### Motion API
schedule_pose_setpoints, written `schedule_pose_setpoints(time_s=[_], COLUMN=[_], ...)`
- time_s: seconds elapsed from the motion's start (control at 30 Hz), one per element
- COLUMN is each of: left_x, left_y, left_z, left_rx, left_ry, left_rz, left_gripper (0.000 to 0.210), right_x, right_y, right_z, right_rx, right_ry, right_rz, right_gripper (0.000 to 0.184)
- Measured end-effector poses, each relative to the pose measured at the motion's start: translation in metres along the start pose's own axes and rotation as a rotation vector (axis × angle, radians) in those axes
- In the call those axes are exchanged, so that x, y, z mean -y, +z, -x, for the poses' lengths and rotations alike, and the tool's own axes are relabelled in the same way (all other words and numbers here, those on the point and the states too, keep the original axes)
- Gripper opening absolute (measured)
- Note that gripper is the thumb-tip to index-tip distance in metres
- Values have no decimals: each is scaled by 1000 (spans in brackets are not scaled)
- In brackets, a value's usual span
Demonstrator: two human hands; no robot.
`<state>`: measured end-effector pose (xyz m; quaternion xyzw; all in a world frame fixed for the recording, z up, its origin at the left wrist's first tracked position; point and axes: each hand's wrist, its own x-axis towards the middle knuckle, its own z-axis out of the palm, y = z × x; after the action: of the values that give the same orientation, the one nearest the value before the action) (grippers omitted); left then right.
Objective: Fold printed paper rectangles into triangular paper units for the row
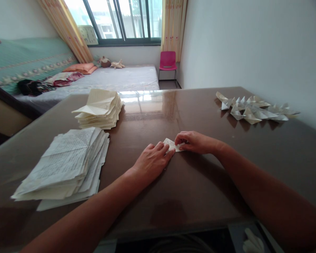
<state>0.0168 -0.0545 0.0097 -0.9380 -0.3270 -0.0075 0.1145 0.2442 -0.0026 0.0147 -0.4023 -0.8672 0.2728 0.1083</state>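
Observation:
A small folded piece of paper (169, 142) with writing on it lies on the middle of the brown table, partly covered by my fingers. My left hand (155, 157) rests flat over its left side, fingers stretched out and pressing it against the tabletop. At the right side of the paper, my right hand (191, 141) has its fingers curled and pinched on the paper's edge. The exact fold under the fingertips is hidden.
Left of my arms sit a stack of white written sheets (65, 151) and, behind it, a stack of cream sheets (100, 105). Several folded paper shapes (252, 109) lie at the far right of the glossy table (147, 123). Beyond are a bed (131, 78) and a pink chair (168, 61).

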Motion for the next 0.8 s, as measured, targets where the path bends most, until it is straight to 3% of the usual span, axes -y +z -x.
schedule_pose_setpoints(time_s=[0.6, 0.8], left_x=[0, 0], left_y=[-9, -6], left_z=[6, 5], left_rx=[150, 119], left_ry=[-72, -67], left_rz=[-33, -55], left_gripper=[20, 18], right_x=[-2, 16], right_y=[-9, 1], right_z=[4, 3], right_rx=[41, -64], right_ry=[130, -84], right_rz=[52, 134], right_gripper=[13, 24])
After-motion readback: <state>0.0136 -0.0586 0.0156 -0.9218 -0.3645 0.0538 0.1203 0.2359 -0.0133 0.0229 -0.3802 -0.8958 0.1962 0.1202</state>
